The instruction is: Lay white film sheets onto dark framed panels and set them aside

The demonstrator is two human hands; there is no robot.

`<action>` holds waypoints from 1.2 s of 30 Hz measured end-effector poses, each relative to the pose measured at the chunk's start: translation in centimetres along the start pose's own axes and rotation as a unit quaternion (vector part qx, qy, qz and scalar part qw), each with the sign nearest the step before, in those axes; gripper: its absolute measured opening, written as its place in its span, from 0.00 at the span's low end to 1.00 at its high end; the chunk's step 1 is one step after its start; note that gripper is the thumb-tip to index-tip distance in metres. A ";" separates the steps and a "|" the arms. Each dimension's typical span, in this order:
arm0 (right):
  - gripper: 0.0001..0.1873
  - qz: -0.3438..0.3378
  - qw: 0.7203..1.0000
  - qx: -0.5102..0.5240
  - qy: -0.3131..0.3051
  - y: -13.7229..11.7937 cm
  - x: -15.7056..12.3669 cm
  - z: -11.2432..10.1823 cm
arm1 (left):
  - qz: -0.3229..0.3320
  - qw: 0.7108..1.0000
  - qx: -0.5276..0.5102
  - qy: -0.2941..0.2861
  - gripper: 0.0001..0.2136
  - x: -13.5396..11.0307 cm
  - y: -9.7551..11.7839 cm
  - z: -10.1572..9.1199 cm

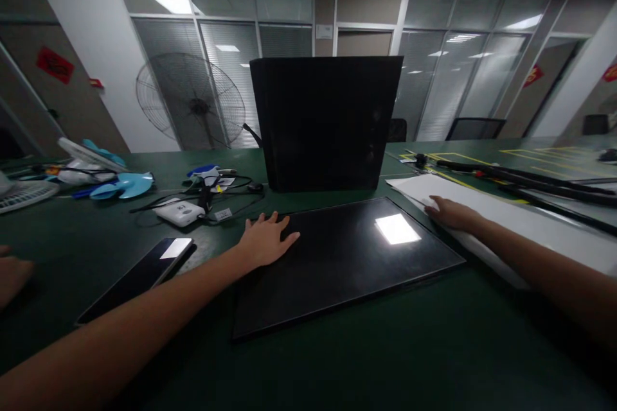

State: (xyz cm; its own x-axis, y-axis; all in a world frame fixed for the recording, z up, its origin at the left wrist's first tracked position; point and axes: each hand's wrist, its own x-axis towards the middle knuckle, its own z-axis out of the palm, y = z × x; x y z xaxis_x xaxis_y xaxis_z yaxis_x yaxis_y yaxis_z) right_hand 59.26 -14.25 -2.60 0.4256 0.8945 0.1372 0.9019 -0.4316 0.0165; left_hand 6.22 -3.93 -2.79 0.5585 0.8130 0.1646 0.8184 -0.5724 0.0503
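A flat black glossy panel, like a bare display screen, lies tilted across the green table in front of me. My left hand rests on its upper left part, palm down with the fingers spread. To the right, my right hand grips the near left edge of a large white sheet beside the panel; its fingertips are partly hidden. A dark phone-like device lies left of my left forearm. Behind the panel stands a large black box-shaped case.
Left of the case are a white box-shaped device with tangled cables, and blue fan blades. Another person's hand shows at the left edge. Long black bars lie across the far right of the table.
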 end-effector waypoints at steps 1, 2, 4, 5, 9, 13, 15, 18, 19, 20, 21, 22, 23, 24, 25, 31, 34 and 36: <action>0.28 0.004 1.000 -0.001 -0.011 0.8 0.3 0.3 | 0.000 1.000 0.000 -0.012 0.38 -0.1 0.0 0.1; 0.27 0.007 1.000 -0.003 -0.019 1.5 0.5 0.5 | 0.002 1.000 -0.002 -0.022 0.37 0.0 -0.2 0.1; 0.26 0.012 0.999 -0.011 -0.030 2.4 0.6 0.5 | 0.009 0.999 -0.011 -0.033 0.34 0.5 -0.9 0.2; 0.25 0.015 0.999 -0.016 -0.032 2.6 0.5 0.3 | 0.012 0.999 -0.015 -0.033 0.32 0.8 -1.3 0.2; 0.21 0.026 0.998 -0.051 -0.017 2.5 -0.6 -1.2 | 0.028 0.999 -0.040 -0.012 0.28 2.3 -3.0 0.3; 0.22 0.020 0.997 -0.070 0.029 0.4 -2.4 -4.1 | 0.010 0.991 -0.125 0.040 0.25 3.2 -4.5 0.8; 0.25 -0.005 0.996 -0.071 0.053 -1.5 -3.6 -5.5 | -0.022 0.981 -0.175 0.076 0.24 3.6 -5.2 1.1; 0.27 -0.097 0.992 -0.055 0.057 -5.5 -6.1 -6.5 | -0.047 0.957 -0.260 0.119 0.24 3.9 -6.0 1.3; 0.25 -0.146 0.987 -0.044 0.042 -7.0 -7.3 -6.4 | -0.047 0.946 -0.295 0.128 0.25 3.9 -6.2 1.4; 0.23 -0.200 0.979 -0.030 0.019 -8.4 -8.5 -6.3 | -0.045 0.933 -0.331 0.135 0.27 3.9 -6.3 1.4; 0.21 -0.253 0.967 -0.015 -0.006 -9.7 -9.8 -6.1 | -0.040 0.920 -0.364 0.140 0.29 3.9 -6.4 1.4; 0.20 -0.303 0.953 0.002 -0.028 -11.0 -11.1 -5.8 | -0.034 0.910 -0.389 0.141 0.31 3.9 -6.4 1.5; 0.20 -0.350 0.935 0.020 -0.048 -12.1 -12.5 -5.6 | -0.026 0.903 -0.406 0.138 0.33 3.9 -6.5 1.5; 0.22 -0.390 0.918 0.039 -0.067 -13.0 -13.7 -5.6 | -0.016 0.901 -0.413 0.131 0.35 3.8 -6.5 1.5; 0.25 -0.424 0.900 0.058 -0.088 -13.7 -14.9 -5.7 | -0.007 0.904 -0.410 0.122 0.36 3.8 -6.4 1.6; 0.35 -0.513 0.806 0.190 -0.229 -15.2 -17.9 -7.5 | 0.043 0.952 -0.301 0.039 0.44 3.8 -5.8 1.8; 0.32 -0.490 0.820 0.231 -0.183 -14.1 -15.8 -6.9 | 0.042 0.965 -0.259 0.013 0.42 3.8 -5.7 1.8; 0.30 -0.427 0.877 0.208 -0.079 -12.5 -12.9 -5.9 | 0.042 0.965 -0.258 0.018 0.40 3.9 -5.9 1.9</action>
State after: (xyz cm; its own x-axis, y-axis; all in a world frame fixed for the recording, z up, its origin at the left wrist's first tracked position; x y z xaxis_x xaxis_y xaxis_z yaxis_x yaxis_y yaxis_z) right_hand 42.09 -21.08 1.24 -0.4415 0.8903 0.1115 0.8320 0.4528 -0.3206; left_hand 3.78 2.82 -4.27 0.6071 0.7628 0.2227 0.5899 -0.6204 0.5169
